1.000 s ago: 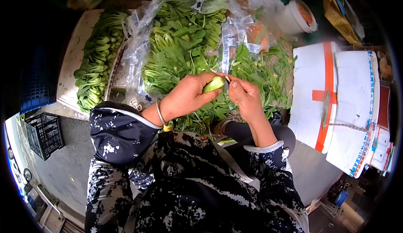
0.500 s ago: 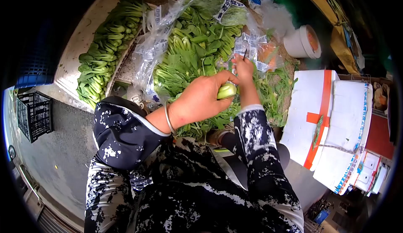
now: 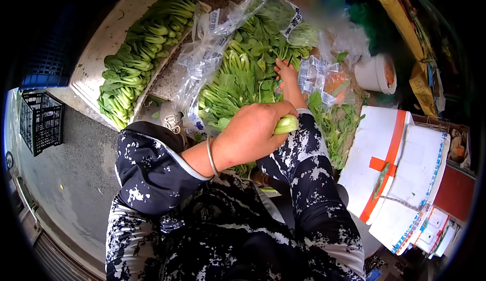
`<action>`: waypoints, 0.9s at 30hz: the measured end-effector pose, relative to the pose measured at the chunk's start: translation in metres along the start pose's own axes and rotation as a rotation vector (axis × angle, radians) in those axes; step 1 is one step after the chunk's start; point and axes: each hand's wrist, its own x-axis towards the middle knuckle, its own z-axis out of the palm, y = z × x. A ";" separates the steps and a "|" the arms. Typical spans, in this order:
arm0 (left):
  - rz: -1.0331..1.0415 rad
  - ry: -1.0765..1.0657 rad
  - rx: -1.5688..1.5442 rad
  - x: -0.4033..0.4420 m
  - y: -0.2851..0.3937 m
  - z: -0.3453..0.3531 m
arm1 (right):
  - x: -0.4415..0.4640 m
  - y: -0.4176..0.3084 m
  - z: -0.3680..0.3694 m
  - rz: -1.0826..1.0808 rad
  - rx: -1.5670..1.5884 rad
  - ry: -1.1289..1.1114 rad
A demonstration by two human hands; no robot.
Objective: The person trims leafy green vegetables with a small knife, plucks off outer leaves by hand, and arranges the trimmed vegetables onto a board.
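Observation:
My left hand [image 3: 255,134], with a metal bangle at the wrist, is closed around a bok choy [image 3: 287,124], its pale green base sticking out past the fingers. Farther out, my right hand [image 3: 287,77] is among the heaped bok choy [image 3: 238,71] in a clear printed plastic bag [image 3: 190,61]. Its fingers are curled, and what they grip is partly hidden by leaves and the hand itself. Loose trimmed leaves [image 3: 334,134] lie on the ground to the right of my right forearm.
Neat rows of bok choy [image 3: 144,53] lie on a white board [image 3: 93,63] at left. A black crate [image 3: 43,121] stands on the pavement beyond. To the right are white foam boxes [image 3: 372,144] with red tape and a white bucket [image 3: 372,74]. My shoe [image 3: 172,121] is beside the bag.
My right hand has moved left and into the heap; the thin dark blade-like tip above it no longer shows. My left hand keeps the bok choy. The view has shifted slightly.

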 end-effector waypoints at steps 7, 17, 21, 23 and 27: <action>-0.027 -0.013 0.059 -0.004 0.005 -0.003 | -0.037 -0.031 -0.017 -0.225 -0.187 -0.024; 0.106 0.108 0.397 -0.008 -0.016 0.014 | -0.202 -0.054 -0.090 -0.410 -0.556 -0.550; 0.008 -0.070 0.212 -0.008 -0.014 0.025 | -0.258 -0.052 -0.111 -0.296 -0.349 -0.541; -0.082 -0.089 0.046 -0.008 -0.013 0.031 | -0.260 -0.041 -0.116 -0.376 -0.261 -0.455; -0.324 -0.119 -0.215 -0.003 -0.019 0.036 | -0.264 -0.036 -0.117 -0.476 -0.078 -0.455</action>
